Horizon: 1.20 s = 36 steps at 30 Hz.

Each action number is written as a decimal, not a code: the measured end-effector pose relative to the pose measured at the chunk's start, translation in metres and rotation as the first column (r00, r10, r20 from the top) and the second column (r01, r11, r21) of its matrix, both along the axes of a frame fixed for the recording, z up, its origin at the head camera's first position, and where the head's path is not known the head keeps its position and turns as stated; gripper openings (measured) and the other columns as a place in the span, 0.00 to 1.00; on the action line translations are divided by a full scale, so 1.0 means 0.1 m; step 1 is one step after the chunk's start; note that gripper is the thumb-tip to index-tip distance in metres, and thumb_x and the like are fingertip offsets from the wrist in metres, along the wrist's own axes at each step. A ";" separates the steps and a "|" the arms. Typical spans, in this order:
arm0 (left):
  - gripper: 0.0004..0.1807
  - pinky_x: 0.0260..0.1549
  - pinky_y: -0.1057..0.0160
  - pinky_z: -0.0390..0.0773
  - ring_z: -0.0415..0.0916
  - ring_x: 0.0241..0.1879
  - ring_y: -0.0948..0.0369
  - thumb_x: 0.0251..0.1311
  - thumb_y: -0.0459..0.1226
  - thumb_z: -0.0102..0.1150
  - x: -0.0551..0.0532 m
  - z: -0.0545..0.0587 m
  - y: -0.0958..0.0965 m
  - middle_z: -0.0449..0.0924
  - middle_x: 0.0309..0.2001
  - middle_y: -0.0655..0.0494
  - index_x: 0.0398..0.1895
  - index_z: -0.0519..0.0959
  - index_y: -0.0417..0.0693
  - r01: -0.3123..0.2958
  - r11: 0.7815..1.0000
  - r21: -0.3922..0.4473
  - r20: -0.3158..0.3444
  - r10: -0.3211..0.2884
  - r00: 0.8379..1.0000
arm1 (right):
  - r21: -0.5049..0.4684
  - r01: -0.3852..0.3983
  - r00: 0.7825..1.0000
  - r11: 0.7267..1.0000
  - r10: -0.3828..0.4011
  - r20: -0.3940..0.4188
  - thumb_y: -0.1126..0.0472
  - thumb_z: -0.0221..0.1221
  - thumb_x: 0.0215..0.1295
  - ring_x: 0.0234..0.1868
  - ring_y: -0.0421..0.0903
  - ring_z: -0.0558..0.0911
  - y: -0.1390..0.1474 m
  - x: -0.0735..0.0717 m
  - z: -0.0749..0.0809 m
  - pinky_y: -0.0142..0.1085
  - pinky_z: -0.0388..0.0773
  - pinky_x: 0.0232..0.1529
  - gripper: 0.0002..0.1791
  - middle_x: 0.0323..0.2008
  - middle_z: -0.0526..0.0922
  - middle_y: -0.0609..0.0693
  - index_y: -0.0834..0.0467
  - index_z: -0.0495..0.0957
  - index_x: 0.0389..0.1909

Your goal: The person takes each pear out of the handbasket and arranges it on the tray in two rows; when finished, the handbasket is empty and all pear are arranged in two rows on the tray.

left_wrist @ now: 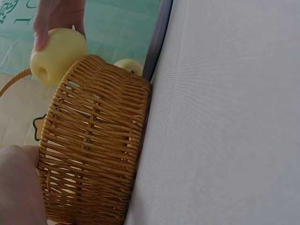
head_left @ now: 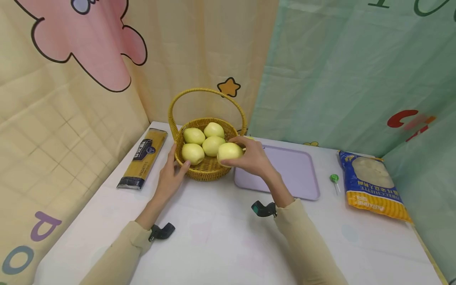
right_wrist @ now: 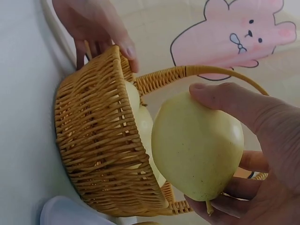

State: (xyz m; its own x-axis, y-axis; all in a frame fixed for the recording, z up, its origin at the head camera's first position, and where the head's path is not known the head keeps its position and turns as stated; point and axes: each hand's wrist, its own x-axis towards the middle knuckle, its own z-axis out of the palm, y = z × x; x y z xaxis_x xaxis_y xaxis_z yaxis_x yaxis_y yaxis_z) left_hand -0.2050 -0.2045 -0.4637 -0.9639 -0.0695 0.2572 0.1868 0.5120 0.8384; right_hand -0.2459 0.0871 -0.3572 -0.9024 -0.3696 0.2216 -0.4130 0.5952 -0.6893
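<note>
A yellow-brown wicker basket [head_left: 208,174] with a tall arched handle holds several pale yellow pears [head_left: 194,135]. My left hand [head_left: 170,177] grips the basket's left rim, its thumb over the edge and its fingers along the outside wall. My right hand [head_left: 252,155] holds another pear [right_wrist: 197,145] between thumb and fingers, over the basket's right rim; its short stem shows in the right wrist view. Beyond the basket, the left wrist view shows part of one more pear [left_wrist: 129,65], which my right hand mostly hides in the head view.
A light purple tray [head_left: 292,170] lies right of the basket. Farther right are a green lollipop [head_left: 334,179] and a blue and yellow pasta bag [head_left: 372,184]. A spaghetti packet [head_left: 144,158] lies at the left. Curtains [head_left: 320,79] hang behind the white table [head_left: 213,237].
</note>
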 end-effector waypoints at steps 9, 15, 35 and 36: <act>0.45 0.74 0.31 0.62 0.60 0.78 0.36 0.79 0.54 0.52 0.00 -0.01 0.00 0.46 0.86 0.49 0.88 0.39 0.64 0.005 1.000 0.000 0.000 -0.005 1.000 | -0.039 0.060 0.998 0.997 -0.059 0.007 0.41 0.80 0.51 0.55 0.49 0.83 0.36 0.03 -0.03 0.46 0.84 0.46 0.36 0.55 0.87 0.46 0.48 0.83 0.61; 0.45 0.73 0.32 0.63 0.61 0.77 0.36 0.79 0.54 0.52 -0.01 -0.01 0.00 0.47 0.86 0.48 0.88 0.39 0.64 0.002 1.000 -0.006 0.002 -0.002 1.000 | -0.065 0.121 0.993 0.991 -0.120 0.020 0.42 0.80 0.51 0.55 0.50 0.83 0.57 -0.01 -0.12 0.45 0.83 0.46 0.36 0.57 0.87 0.47 0.49 0.83 0.61; 0.45 0.73 0.31 0.63 0.61 0.77 0.35 0.79 0.55 0.52 -0.01 -0.01 0.00 0.46 0.86 0.49 0.88 0.39 0.66 0.002 1.000 -0.005 0.008 -0.002 1.000 | -0.021 0.311 0.950 0.950 -0.311 0.015 0.40 0.80 0.52 0.56 0.57 0.82 1.10 -0.25 -0.34 0.46 0.78 0.47 0.39 0.59 0.85 0.55 0.54 0.81 0.62; 0.45 0.73 0.31 0.62 0.61 0.77 0.35 0.79 0.55 0.52 0.00 -0.01 0.00 0.46 0.86 0.49 0.88 0.38 0.65 0.001 1.000 -0.005 0.007 -0.001 1.000 | -0.016 0.322 0.947 0.947 -0.322 0.016 0.40 0.79 0.53 0.57 0.57 0.81 1.12 -0.26 -0.36 0.46 0.77 0.48 0.39 0.59 0.85 0.56 0.54 0.81 0.63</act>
State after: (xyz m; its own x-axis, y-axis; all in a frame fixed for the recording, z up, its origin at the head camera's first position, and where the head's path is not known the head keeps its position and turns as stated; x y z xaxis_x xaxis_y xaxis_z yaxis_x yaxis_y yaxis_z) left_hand -0.2052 -0.2048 -0.4642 -0.9658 -0.0674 0.2505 0.1812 0.5158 0.8373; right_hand -0.2724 0.1990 -0.3930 -0.9756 -0.0550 0.2127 -0.1922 0.6824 -0.7052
